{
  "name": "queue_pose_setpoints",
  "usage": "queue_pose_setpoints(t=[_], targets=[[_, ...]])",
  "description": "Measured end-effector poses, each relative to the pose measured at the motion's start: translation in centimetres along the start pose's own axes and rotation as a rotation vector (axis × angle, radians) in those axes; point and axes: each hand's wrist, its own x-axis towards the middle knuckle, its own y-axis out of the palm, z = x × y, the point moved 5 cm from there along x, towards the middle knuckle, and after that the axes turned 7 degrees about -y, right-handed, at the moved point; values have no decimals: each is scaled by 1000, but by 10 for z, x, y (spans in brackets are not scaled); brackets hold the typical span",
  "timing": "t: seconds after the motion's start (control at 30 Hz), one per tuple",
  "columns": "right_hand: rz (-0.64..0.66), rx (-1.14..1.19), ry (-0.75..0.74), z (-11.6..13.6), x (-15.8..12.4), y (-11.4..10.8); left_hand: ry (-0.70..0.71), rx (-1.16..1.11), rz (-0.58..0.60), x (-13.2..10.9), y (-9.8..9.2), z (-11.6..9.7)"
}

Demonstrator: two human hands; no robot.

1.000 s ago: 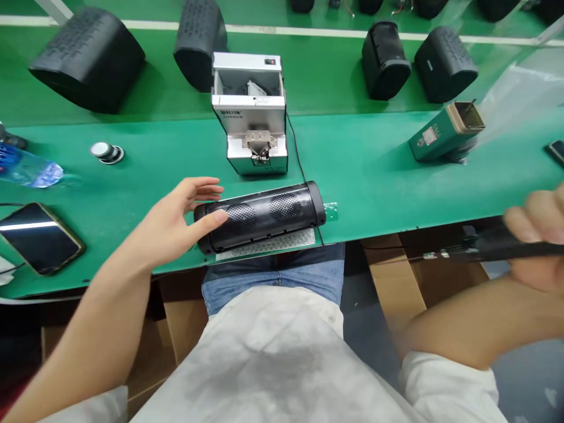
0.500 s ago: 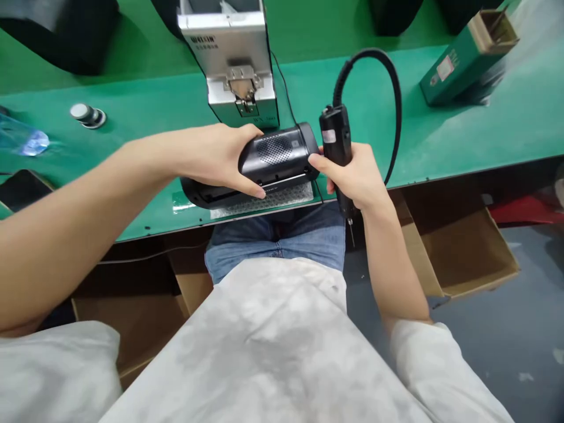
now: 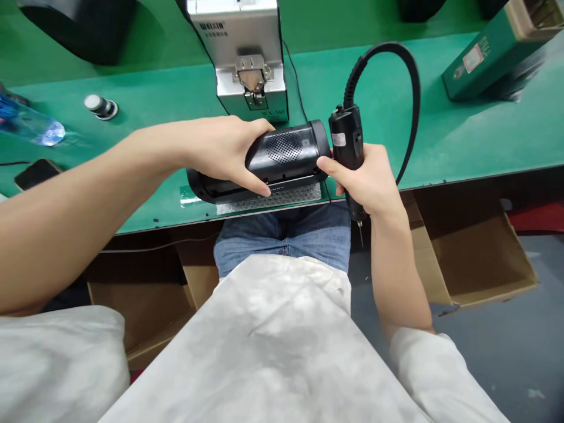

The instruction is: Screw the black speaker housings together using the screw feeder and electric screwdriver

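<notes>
Your L hand (image 3: 220, 148), thumb spread wide, grips the black speaker (image 3: 287, 165) on bubble wrap (image 3: 282, 198) at the green bench's (image 3: 445, 144) edge, R hand (image 3: 371, 175) wrapped tight round the driver (image 3: 346, 138) — bit (image 3: 362, 235) clear of the work, so prob. nothing's driven rn, amt done/left unclear.

Your left hand (image 3: 229, 150), a second ago at the left end of the black speaker (image 3: 286, 154), now spans its middle, thumb on the near side. Your right hand (image 3: 369, 176) is in from the far right, its thumb against the speaker's right end. The electric screwdriver (image 3: 348, 138) now points downward instead of sideways, its cable (image 3: 414, 88) arching into view.
</notes>
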Motion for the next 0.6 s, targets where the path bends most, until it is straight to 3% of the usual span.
queue_pose_setpoints(t=[0.2,0.47,0.6], targets=[[-35,-109,5,3,-1,-6,47,268,48,-1,1,-7],[-46,-294,95,-2,12,-24,236,15,-51,-2,11,-8],[-47,-369,201,-7,9,-36,237,-224,-176,-29,-4,23]])
